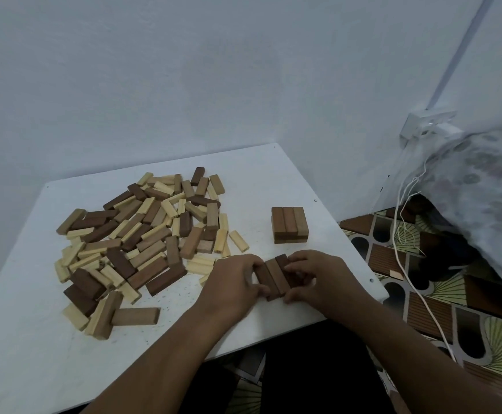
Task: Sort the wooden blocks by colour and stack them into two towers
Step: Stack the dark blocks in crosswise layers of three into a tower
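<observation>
Left hand [237, 277] and right hand [312, 276], fingers curled, squeeze a row of three brown wooden blocks [276, 277] between them on the white table [34, 339]; two-layer brown block tower [290, 225] just behind; mixed pile of loose brown and pale blocks [142, 237] left.

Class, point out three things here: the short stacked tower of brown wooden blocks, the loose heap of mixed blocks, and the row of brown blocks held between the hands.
Brown block tower [290, 223]: head view, top layer.
Mixed block heap [142, 234]: head view, middle.
Held brown row [275, 277]: head view, middle block.
</observation>
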`<state>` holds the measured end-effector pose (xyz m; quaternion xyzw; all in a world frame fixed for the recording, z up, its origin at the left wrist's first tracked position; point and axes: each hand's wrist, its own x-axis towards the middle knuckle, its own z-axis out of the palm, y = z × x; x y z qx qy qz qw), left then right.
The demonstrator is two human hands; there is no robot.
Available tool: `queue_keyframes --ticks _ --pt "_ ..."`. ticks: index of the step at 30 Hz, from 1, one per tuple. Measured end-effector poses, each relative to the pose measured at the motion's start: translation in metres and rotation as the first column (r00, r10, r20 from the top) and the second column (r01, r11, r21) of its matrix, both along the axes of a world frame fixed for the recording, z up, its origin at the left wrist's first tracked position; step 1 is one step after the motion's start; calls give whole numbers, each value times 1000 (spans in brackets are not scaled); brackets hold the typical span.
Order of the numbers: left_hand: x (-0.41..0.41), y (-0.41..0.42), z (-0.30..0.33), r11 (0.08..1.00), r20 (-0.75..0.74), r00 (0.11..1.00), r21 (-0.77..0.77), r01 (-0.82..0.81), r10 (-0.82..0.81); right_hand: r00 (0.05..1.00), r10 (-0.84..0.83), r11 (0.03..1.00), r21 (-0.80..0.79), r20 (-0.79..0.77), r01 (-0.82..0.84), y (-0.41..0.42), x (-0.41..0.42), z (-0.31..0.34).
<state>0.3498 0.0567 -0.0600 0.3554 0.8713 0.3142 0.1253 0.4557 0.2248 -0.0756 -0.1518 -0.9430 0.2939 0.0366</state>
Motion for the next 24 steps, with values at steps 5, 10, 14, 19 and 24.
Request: queue_keyframes --ticks 5,10,14,19,24 --pt "-2 -3 0 998 22 998 39 54 -54 998 0 1000 -23 -58 -1 0 1 -6" --pt "-5 -2 -3 993 7 994 47 107 -108 996 9 999 -44 -90 -13 -1 2 -8" --pt "-8 -2 -7 994 10 996 59 87 -87 996 -6 999 -51 -91 2 -2 3 -10" --pt "-10 -2 -12 993 -6 997 80 81 -81 999 11 1000 -29 -36 -12 -8 3 -6" --pt "-16 -4 -25 990 -3 993 81 119 -119 993 0 1000 5 -122 0 -22 2 -12"
